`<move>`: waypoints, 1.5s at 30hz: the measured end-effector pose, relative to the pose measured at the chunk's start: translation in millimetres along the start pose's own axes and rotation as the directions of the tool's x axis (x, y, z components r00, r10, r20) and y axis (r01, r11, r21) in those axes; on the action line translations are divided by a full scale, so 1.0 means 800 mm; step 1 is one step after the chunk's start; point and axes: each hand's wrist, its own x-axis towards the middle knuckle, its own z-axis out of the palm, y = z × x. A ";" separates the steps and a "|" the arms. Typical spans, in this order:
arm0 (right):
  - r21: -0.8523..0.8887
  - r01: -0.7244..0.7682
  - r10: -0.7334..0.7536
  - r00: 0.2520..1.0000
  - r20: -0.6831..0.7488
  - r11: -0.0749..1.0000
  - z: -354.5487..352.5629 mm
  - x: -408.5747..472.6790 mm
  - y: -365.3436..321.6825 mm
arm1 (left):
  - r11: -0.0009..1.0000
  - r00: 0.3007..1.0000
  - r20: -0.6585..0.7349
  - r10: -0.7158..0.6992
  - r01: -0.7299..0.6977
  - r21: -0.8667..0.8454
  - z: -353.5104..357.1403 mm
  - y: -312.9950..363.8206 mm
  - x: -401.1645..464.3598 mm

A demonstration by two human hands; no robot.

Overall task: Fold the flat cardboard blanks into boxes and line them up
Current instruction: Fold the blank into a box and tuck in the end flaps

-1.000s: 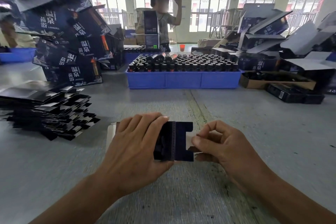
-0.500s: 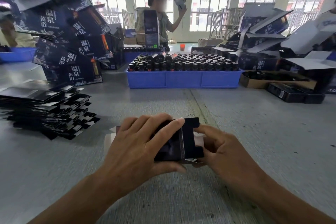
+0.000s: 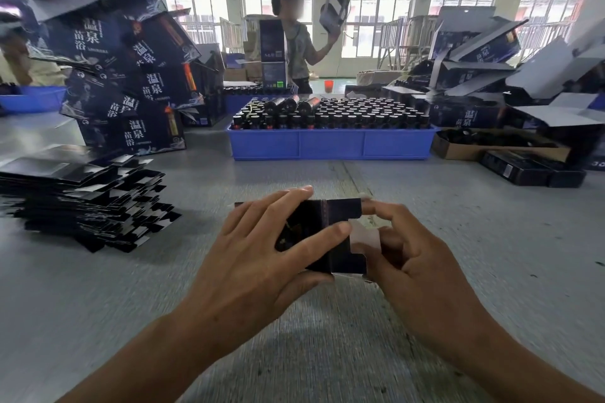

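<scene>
Cardboard blank (image 3: 330, 239): we grip it with our left hand (image 3: 262, 258); our right hand (image 3: 412, 258) pinches its white flap (image 3: 363, 235) above the desk (image 3: 491, 239).

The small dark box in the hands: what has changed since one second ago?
The right hand let go of the end flap, pressed the end, and now pinches the white flap again. The left hand keeps gripping the small dark box. The stack of blanks stayed.
</scene>
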 end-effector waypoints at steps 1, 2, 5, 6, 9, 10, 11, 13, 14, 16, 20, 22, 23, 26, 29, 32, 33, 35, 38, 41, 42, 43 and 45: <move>-0.009 0.004 -0.004 1.000 -0.007 1.000 0.000 -0.001 0.000 | 1.000 1.000 0.005 -0.004 0.004 -0.003 0.000 0.000 0.000; -0.013 0.007 -0.007 1.000 -0.013 1.000 0.001 -0.001 -0.001 | 1.000 1.000 0.010 -0.008 0.008 -0.009 -0.001 0.001 -0.001; -0.020 0.012 -0.013 1.000 -0.025 1.000 0.000 0.000 -0.004 | 1.000 1.000 0.023 -0.004 0.004 -0.019 -0.001 0.001 -0.002; -0.032 0.020 -0.021 0.999 -0.029 0.999 0.000 0.000 -0.004 | 1.000 1.000 0.024 0.002 -0.002 -0.014 -0.001 0.001 -0.002; -0.086 0.047 -0.051 0.998 -0.042 0.995 -0.002 0.000 -0.002 | 1.000 1.000 0.016 0.020 -0.020 -0.001 -0.001 0.000 -0.001; -0.097 0.053 -0.057 0.997 -0.047 0.994 -0.003 0.000 -0.001 | 1.000 1.000 0.014 0.021 -0.020 -0.010 -0.001 0.000 -0.001; -0.100 0.054 -0.060 0.997 -0.052 0.993 -0.003 -0.001 -0.001 | 1.000 1.000 0.015 0.019 -0.018 -0.022 -0.001 0.001 -0.002; -0.097 0.053 -0.058 0.997 -0.054 0.994 -0.003 -0.002 0.000 | 0.999 1.000 0.020 0.014 -0.014 -0.031 0.000 0.002 -0.002; -0.097 0.052 -0.057 0.997 -0.055 0.994 -0.003 -0.003 0.000 | 0.999 1.000 0.024 0.012 -0.011 -0.031 0.000 0.002 -0.003; -0.102 0.053 -0.059 0.997 -0.057 0.993 -0.002 -0.004 0.000 | 0.999 0.999 0.034 0.013 -0.011 -0.040 0.001 0.001 -0.004; -0.106 0.049 -0.057 0.996 -0.071 0.993 0.000 -0.004 0.000 | 0.997 1.000 0.014 0.022 -0.020 -0.079 0.003 -0.001 -0.006; -0.089 0.036 -0.043 0.996 -0.078 0.995 0.001 -0.004 0.000 | 0.995 1.000 -0.004 0.021 -0.021 -0.098 0.004 -0.002 -0.007; -0.083 0.033 -0.040 0.996 -0.081 0.996 0.001 -0.004 0.000 | 0.994 1.000 -0.013 0.021 -0.022 -0.105 0.005 -0.003 -0.007; -0.093 0.045 -0.053 0.995 -0.085 0.995 -0.001 -0.005 -0.003 | 0.991 1.000 -0.028 0.014 -0.017 -0.135 0.005 -0.003 -0.007; -0.138 0.062 -0.073 0.995 -0.073 0.989 -0.001 -0.006 -0.007 | 0.987 0.999 -0.037 0.015 -0.020 -0.162 0.005 -0.003 -0.007; -0.174 0.069 -0.081 0.995 -0.063 0.982 -0.001 -0.006 -0.008 | 0.987 1.000 -0.027 0.013 -0.017 -0.162 0.005 -0.003 -0.008; -0.185 0.071 -0.084 0.994 -0.064 0.980 -0.001 -0.006 -0.008 | 0.987 1.000 -0.023 0.014 -0.018 -0.158 0.005 -0.003 -0.008; -0.203 0.072 -0.087 0.994 -0.065 0.976 -0.001 -0.006 -0.006 | 0.988 1.000 -0.016 0.023 -0.025 -0.152 0.006 -0.003 -0.008; -0.251 0.094 -0.115 0.991 -0.068 0.963 -0.001 -0.006 -0.005 | 0.989 0.999 -0.016 0.031 -0.033 -0.142 0.007 -0.003 -0.009; -0.281 0.103 -0.132 0.987 -0.086 0.954 -0.001 -0.007 -0.004 | 0.989 0.999 -0.020 0.034 -0.036 -0.140 0.006 -0.002 -0.008; -0.288 0.113 -0.145 0.985 -0.090 0.951 0.000 -0.007 -0.004 | 0.990 0.999 -0.019 0.034 -0.036 -0.138 0.006 -0.001 -0.008; -0.297 0.126 -0.160 0.983 -0.093 0.947 0.000 -0.006 -0.005 | 0.990 0.999 -0.018 0.035 -0.037 -0.134 0.005 0.000 -0.008; -0.308 0.147 -0.184 0.978 -0.096 0.940 0.000 -0.006 -0.005 | 0.993 0.999 -0.013 0.039 -0.041 -0.109 0.004 0.002 -0.007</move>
